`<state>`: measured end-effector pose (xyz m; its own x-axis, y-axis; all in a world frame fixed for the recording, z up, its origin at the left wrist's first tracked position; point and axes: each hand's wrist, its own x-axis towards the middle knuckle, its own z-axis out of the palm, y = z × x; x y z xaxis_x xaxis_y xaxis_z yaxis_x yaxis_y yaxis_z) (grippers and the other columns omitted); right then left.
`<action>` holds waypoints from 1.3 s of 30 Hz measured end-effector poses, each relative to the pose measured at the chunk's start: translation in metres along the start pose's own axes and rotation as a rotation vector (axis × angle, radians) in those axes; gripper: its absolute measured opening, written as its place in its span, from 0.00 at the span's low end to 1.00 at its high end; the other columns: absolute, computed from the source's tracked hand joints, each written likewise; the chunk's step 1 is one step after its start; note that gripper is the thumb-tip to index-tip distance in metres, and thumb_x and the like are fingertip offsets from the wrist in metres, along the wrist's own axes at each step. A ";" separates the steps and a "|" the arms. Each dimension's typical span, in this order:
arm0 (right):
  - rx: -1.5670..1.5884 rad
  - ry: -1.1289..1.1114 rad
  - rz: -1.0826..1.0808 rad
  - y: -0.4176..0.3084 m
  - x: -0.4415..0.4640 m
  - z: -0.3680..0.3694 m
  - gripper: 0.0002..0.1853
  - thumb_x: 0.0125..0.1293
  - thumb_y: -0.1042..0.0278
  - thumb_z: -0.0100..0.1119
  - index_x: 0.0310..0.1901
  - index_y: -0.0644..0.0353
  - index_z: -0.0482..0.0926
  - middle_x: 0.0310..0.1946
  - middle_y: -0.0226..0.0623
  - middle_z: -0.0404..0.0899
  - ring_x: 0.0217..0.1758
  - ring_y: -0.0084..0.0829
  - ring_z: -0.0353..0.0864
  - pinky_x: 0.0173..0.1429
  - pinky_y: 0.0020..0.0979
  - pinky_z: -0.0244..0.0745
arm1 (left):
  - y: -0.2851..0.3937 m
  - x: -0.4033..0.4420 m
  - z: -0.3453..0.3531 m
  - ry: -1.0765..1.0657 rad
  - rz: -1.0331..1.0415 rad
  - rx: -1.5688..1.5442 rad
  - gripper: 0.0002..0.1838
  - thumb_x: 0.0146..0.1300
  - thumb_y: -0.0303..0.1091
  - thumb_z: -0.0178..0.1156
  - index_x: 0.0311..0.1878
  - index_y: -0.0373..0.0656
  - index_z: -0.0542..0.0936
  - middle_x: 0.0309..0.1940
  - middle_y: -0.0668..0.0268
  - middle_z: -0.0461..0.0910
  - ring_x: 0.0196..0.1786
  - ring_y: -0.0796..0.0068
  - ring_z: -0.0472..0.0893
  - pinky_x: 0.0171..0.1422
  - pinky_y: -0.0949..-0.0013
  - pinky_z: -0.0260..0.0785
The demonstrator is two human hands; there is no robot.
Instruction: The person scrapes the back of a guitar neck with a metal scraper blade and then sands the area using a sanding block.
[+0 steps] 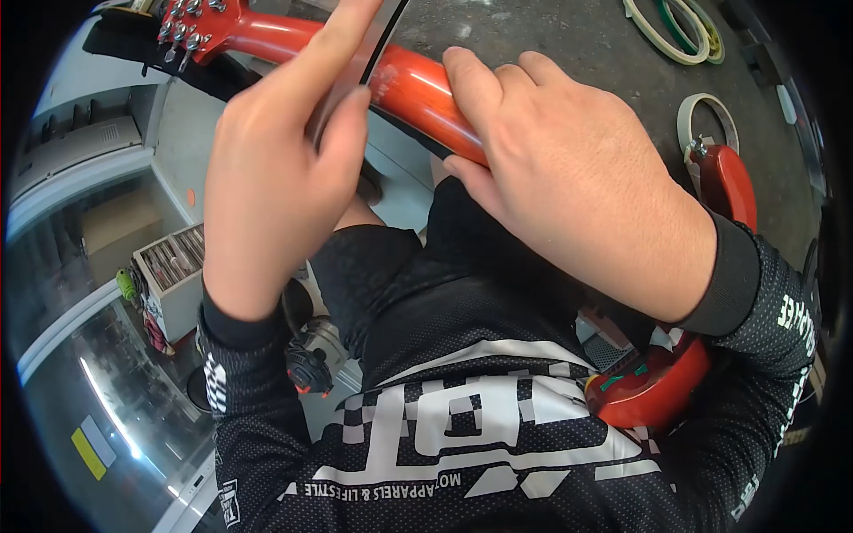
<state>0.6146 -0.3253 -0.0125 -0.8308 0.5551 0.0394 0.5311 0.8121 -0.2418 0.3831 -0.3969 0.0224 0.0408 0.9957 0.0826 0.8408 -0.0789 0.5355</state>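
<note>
A red electric guitar (657,386) lies across my lap, its back facing up and its neck running up to the left. My right hand (577,169) is wrapped over the neck (422,98), thumb on the near side. My left hand (275,169) grips a thin, flat grey strip with a dark edge (384,40), held crosswise against the neck. Its exact kind I cannot make out. A whitish, scuffed patch shows on the neck beside the strip. The headstock (203,31) with metal tuners is at the upper left. My forearms hide part of the guitar body.
The dark worktop (569,35) bears several rolls of tape, one roll (708,124) near the guitar's horn. A black padded support (133,44) lies under the headstock. Below left are a white box of thin packets (173,262), a power tool (308,366) and a glass case (124,382).
</note>
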 end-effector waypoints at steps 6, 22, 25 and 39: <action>0.019 0.061 -0.038 0.004 -0.002 0.004 0.38 0.71 0.56 0.81 0.73 0.70 0.74 0.47 0.46 0.90 0.54 0.40 0.91 0.48 0.35 0.94 | 0.003 -0.036 0.001 0.014 -0.002 0.034 0.42 0.71 0.16 0.62 0.89 0.47 0.74 0.71 0.52 0.90 0.63 0.72 0.90 0.72 0.65 0.77; -0.010 0.006 0.000 -0.002 0.001 -0.001 0.39 0.71 0.56 0.80 0.74 0.71 0.74 0.47 0.46 0.90 0.54 0.42 0.91 0.51 0.38 0.93 | 0.005 -0.002 0.004 0.071 0.050 0.056 0.41 0.72 0.17 0.61 0.89 0.52 0.76 0.53 0.59 0.95 0.39 0.82 0.76 0.49 0.72 0.75; 0.029 0.003 0.023 0.000 -0.001 -0.001 0.39 0.71 0.57 0.80 0.74 0.71 0.74 0.47 0.46 0.89 0.55 0.42 0.90 0.51 0.38 0.93 | 0.001 -0.026 0.000 0.054 0.058 0.081 0.40 0.73 0.18 0.62 0.88 0.52 0.76 0.52 0.59 0.94 0.37 0.80 0.75 0.48 0.71 0.75; -0.027 0.029 -0.011 -0.001 -0.001 0.001 0.38 0.71 0.56 0.80 0.74 0.71 0.74 0.47 0.46 0.90 0.54 0.41 0.91 0.50 0.36 0.93 | 0.008 -0.005 0.002 0.026 0.013 0.022 0.41 0.73 0.16 0.62 0.89 0.47 0.74 0.65 0.56 0.92 0.46 0.78 0.82 0.58 0.71 0.78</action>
<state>0.6144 -0.3271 -0.0132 -0.8319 0.5504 0.0702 0.5261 0.8227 -0.2153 0.3906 -0.4027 0.0242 0.0377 0.9930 0.1116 0.8522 -0.0903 0.5153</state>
